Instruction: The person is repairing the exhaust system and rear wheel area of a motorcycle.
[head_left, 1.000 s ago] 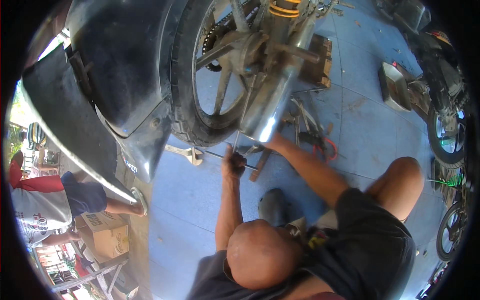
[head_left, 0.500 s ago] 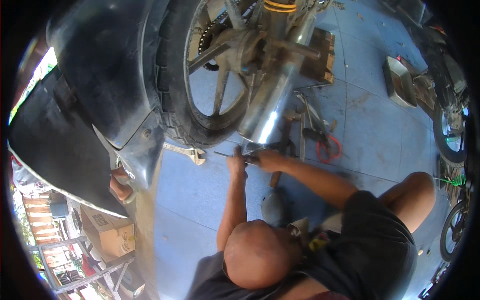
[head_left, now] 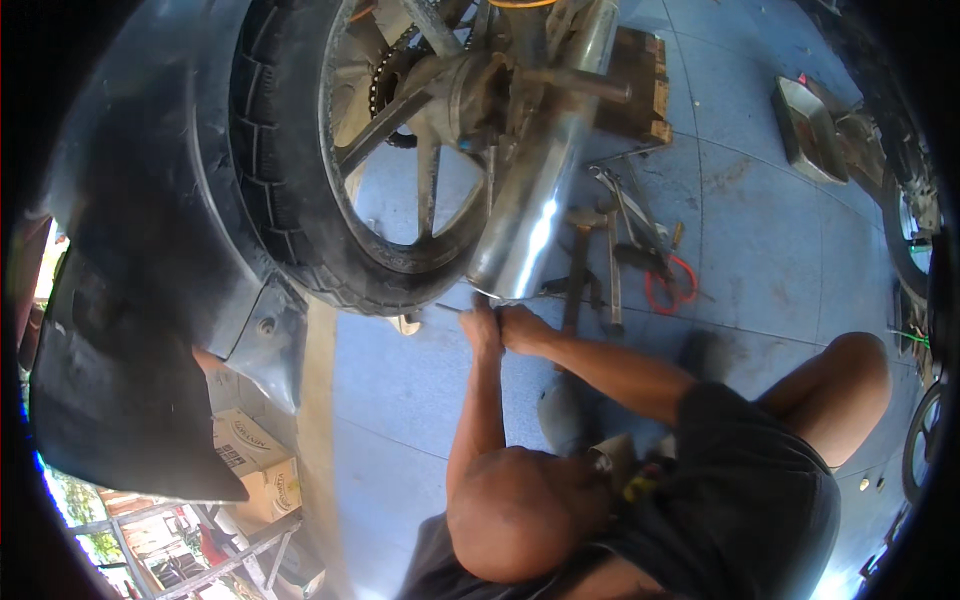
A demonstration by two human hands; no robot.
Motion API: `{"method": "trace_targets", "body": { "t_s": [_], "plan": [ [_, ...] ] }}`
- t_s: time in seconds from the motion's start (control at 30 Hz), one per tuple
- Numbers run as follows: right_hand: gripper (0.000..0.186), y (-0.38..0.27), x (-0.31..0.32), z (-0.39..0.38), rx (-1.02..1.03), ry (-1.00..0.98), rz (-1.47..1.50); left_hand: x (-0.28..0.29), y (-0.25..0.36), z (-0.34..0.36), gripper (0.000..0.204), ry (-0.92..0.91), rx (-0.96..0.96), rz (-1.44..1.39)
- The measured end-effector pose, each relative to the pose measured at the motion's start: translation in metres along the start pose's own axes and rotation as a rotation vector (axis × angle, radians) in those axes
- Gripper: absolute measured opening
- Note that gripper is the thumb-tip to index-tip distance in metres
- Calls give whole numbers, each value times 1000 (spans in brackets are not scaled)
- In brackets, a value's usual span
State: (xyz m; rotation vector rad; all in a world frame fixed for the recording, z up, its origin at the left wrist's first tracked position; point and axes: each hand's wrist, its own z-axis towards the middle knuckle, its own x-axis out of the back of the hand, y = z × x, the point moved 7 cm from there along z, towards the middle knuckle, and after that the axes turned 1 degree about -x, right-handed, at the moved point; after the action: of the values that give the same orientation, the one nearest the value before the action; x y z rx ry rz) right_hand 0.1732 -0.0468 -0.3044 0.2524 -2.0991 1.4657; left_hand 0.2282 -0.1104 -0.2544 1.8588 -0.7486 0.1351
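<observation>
Beside the rear wheel's black tire (head_left: 270, 150), a shiny silver exhaust muffler (head_left: 540, 220) slants down toward me. Close together at its lower end are my left hand (head_left: 480, 327) and my right hand (head_left: 524, 331). My left fingers are closed at a thin metal rod (head_left: 447, 307) that juts out to the left. The closed right hand is pressed up against the left; whatever lies in it is hidden. An adjustable wrench (head_left: 406, 326) lies on the floor just past the tire, mostly covered by it.
Right of the muffler, a hammer (head_left: 580, 260), a wrench (head_left: 614, 285) and a red loop (head_left: 672, 286) lie on the blue tiled floor. Farther off are a wooden box (head_left: 650, 85) and a metal tray (head_left: 808, 130). A cardboard box (head_left: 255, 470) stands at lower left; a bent knee (head_left: 862, 375) is at right.
The view has shifted, so the tire now covers most of the adjustable wrench. My right hand has come in against the left at the muffler's end, hiding the dark piece seen there before.
</observation>
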Motion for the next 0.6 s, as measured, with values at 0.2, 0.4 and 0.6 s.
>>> {"method": "trace_targets", "body": {
  "t_s": [0.2,0.4,0.6],
  "plan": [
    [19,-82,15,-33,-305,137,183,12,-71,97,38,-425,-355,285],
    [34,-47,33,-35,-250,18,324,16,-35,23,26,-664,-47,151],
    [40,-65,48,-31,-17,181,79,43,-2,-50,54,41,-963,470]
  ]
}}
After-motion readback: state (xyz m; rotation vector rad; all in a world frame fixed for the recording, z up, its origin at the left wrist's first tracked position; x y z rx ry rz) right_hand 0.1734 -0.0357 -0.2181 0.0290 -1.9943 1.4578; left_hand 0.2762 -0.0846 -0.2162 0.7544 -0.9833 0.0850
